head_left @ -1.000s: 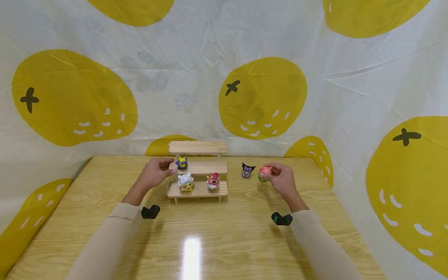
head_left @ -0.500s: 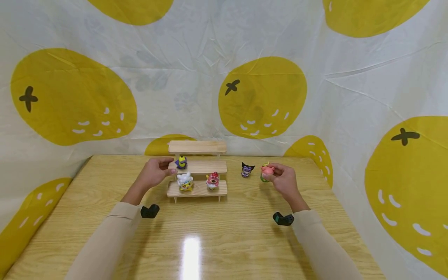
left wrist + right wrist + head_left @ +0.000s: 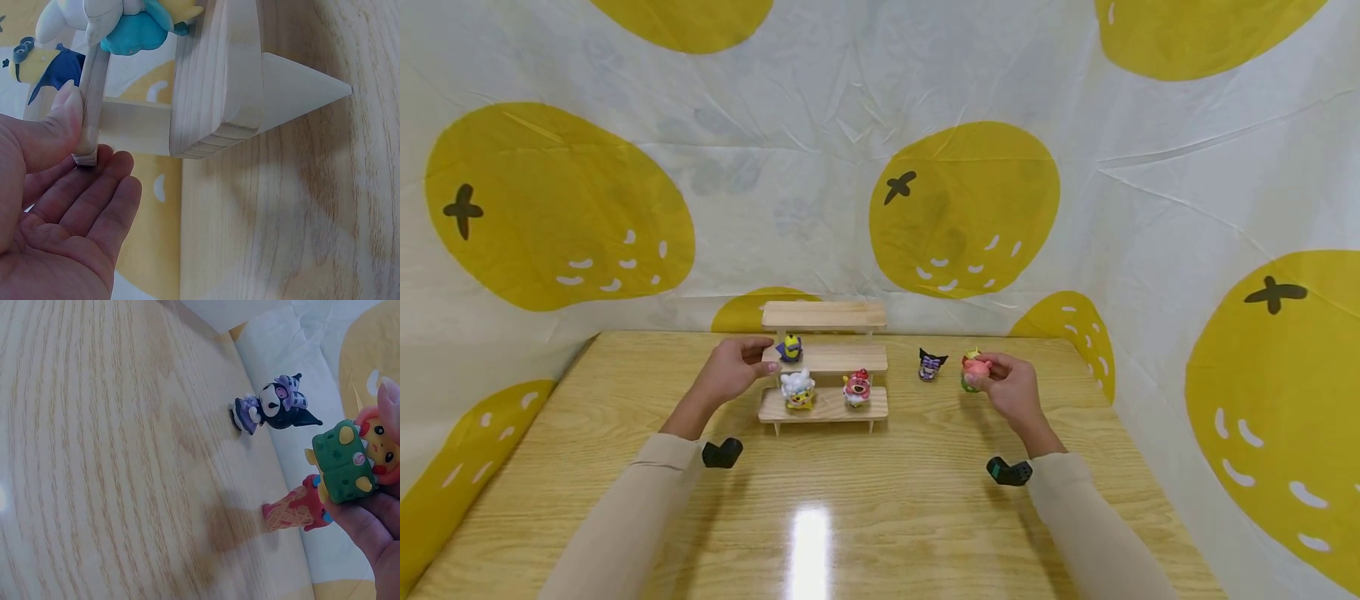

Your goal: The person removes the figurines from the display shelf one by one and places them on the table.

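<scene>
My left hand [image 3: 733, 368] grips the left end of the middle board of a three-tier wooden display shelf [image 3: 842, 358]. In the left wrist view its thumb lies on top of the board and the fingers are underneath. Over the table to the right, my right hand [image 3: 1011, 387] holds a small figurine [image 3: 344, 464] with a green body, a yellow face and a pink hood. A red figurine [image 3: 294, 507] with a waffle-like pattern stands on the table behind it, partly covered by the held one. Beside them stands a black-hooded figurine [image 3: 929, 367] with a purple bow.
A yellow figurine in blue [image 3: 790, 348] sits on the middle board. The bottom board bears a white-hooded yellow figurine [image 3: 797, 390] and a red bear figurine [image 3: 856, 389]. A fruit-patterned cloth [image 3: 820, 208] hangs behind the wooden table [image 3: 887, 492].
My right hand has shifted slightly right with the green and pink figurine, which has turned a little. The left hand stays on the shelf.
</scene>
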`<state>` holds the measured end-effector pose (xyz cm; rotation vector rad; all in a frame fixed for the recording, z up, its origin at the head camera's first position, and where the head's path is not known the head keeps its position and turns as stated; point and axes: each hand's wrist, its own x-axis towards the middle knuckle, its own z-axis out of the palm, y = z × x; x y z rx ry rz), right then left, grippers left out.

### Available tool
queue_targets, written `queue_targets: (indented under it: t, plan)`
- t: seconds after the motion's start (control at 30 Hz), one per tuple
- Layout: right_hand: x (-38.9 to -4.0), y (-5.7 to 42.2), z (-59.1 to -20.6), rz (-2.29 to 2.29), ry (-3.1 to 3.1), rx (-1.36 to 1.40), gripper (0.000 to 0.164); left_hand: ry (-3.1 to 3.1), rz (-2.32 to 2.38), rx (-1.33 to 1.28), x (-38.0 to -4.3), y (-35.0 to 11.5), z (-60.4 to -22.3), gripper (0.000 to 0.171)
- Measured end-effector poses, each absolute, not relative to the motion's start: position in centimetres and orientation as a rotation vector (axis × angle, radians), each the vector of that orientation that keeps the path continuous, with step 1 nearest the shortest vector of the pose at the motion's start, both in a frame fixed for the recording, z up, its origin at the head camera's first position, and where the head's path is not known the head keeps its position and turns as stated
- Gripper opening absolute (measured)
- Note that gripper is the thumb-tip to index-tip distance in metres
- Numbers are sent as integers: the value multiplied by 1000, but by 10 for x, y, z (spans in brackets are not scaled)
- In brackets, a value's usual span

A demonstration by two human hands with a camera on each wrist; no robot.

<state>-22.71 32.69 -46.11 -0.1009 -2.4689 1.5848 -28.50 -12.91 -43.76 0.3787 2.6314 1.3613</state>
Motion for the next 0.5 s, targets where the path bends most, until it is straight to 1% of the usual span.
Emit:
queue_targets:
  t: [0.23, 0.5]
  plan:
    - [-228, 328, -463, 1582, -2467, -151, 39, 2632, 1359, 374, -287, -129, -440, 54]
    - [-226, 330, -465, 1586, -2474, -159, 41, 2636, 1359, 378, -290, -131, -442, 54]
